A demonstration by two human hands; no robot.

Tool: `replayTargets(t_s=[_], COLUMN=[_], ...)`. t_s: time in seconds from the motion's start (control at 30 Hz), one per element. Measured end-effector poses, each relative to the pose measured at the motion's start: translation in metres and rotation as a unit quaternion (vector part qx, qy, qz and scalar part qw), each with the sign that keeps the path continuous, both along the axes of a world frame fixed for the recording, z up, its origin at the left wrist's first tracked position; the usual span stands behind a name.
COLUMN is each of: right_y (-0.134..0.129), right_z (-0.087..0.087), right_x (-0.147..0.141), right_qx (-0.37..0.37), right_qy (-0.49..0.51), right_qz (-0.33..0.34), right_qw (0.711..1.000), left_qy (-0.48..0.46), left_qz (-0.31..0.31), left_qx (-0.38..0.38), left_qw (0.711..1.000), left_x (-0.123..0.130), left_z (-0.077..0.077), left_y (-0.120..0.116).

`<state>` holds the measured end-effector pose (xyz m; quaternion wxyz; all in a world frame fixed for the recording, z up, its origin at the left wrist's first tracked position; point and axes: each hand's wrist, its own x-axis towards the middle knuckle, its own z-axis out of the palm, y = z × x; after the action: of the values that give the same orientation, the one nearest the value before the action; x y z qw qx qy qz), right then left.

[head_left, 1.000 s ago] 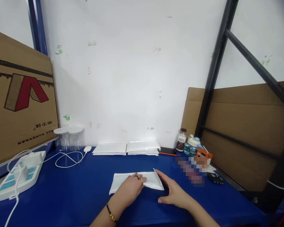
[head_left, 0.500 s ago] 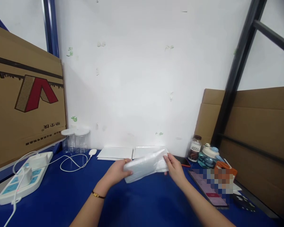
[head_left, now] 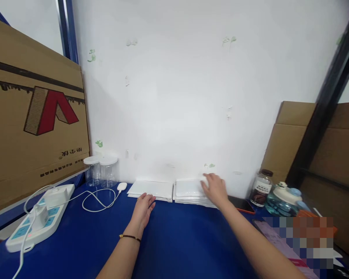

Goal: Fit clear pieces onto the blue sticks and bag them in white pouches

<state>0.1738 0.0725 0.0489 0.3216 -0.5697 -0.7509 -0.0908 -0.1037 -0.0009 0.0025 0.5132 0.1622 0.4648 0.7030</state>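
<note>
Two low stacks of flat white packets lie side by side against the wall: a left stack (head_left: 154, 190) and a right stack (head_left: 190, 190). My left hand (head_left: 144, 211) is just in front of the left stack, its fingers loosely bent and nothing in them. Over the right end of the right stack hovers my right hand (head_left: 215, 188), fingers apart and holding nothing. Whether its fingertips touch the top packet I cannot tell. That top packet has a shiny plastic surface.
On the left are a power strip (head_left: 50, 223), a white cable (head_left: 100, 210), two clear jars (head_left: 109, 174) and a large carton (head_left: 14, 155). To the right stand a brown-capped bottle (head_left: 261, 188) and a water bottle (head_left: 282, 199), with a dark phone (head_left: 244, 205) beside them.
The white plastic packet held between both hands now lies on the right stack. Both hands have let go, the left drawing back leftward. The view has turned slightly left.
</note>
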Motion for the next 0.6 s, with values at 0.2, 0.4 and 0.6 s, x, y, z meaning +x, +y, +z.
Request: replayTargets(t_s=[0.2, 0.4, 0.6], right_y=[-0.018, -0.005, -0.031], right_z=[-0.024, -0.034, -0.004], right_x=[-0.115, -0.158, -0.128], right_qx=[-0.011, -0.037, -0.168], right_qy=[-0.124, -0.143, 0.154], right_qz=[0.234, 0.203, 0.2], right_qw=[0.964, 0.968, 0.953], left_qy=[-0.088, -0.115, -0.139], left_qz=[0.002, -0.02, -0.069], left_qx=[-0.039, -0.055, -0.022], left_qw=[0.995, 0.992, 0.988], left_x=[-0.002, -0.005, 0.006], left_z=[-0.007, -0.009, 0.004], left_y=[0.002, 0.002, -0.008])
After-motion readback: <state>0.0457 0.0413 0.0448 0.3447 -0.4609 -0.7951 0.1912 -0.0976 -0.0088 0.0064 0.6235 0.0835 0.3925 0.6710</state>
